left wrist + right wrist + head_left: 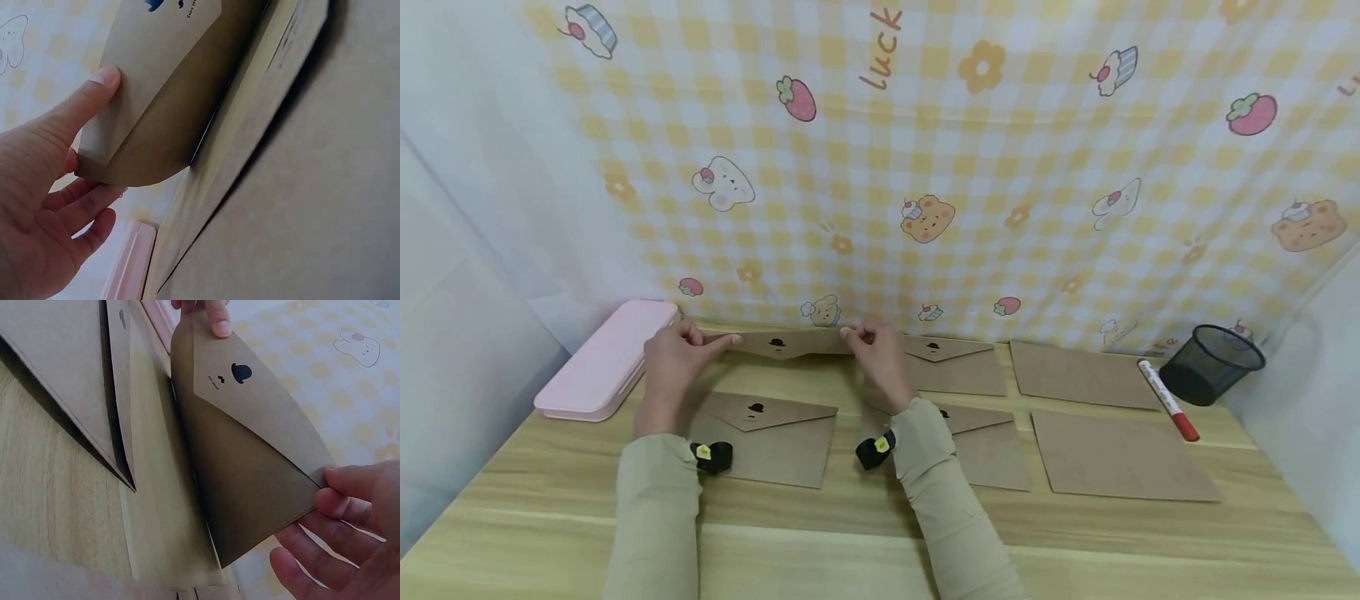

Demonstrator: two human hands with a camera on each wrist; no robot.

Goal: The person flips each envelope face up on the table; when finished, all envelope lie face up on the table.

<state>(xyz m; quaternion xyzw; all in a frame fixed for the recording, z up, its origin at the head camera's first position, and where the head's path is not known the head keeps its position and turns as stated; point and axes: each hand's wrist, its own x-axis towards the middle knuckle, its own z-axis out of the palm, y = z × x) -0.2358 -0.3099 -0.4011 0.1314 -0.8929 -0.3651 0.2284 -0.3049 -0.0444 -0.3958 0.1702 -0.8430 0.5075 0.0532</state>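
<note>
A brown kraft envelope (pixel 793 343) with a black hat print on its pointed flap is tilted up at the back left of the table. My left hand (pixel 672 367) pinches its left top corner, thumb on the flap side in the left wrist view. At the opposite top corner, my right hand (pixel 882 358) pinches the paper between thumb and fingers. In the right wrist view the envelope (pixel 237 462) bows slightly, its lower edge at the tabletop. Just in front lies another hat-print envelope (pixel 782 450), partly behind my left wrist.
Two more hat-print envelopes, one behind (pixel 962 377) and one in front (pixel 988 462), lie mid-table. Plain brown sides show on the back right envelope (pixel 1082 377) and front right envelope (pixel 1120 458). Beside them are a red-capped marker (pixel 1167 398) and tilted black mesh cup (pixel 1206 371). A pink case (pixel 610 354) sits left.
</note>
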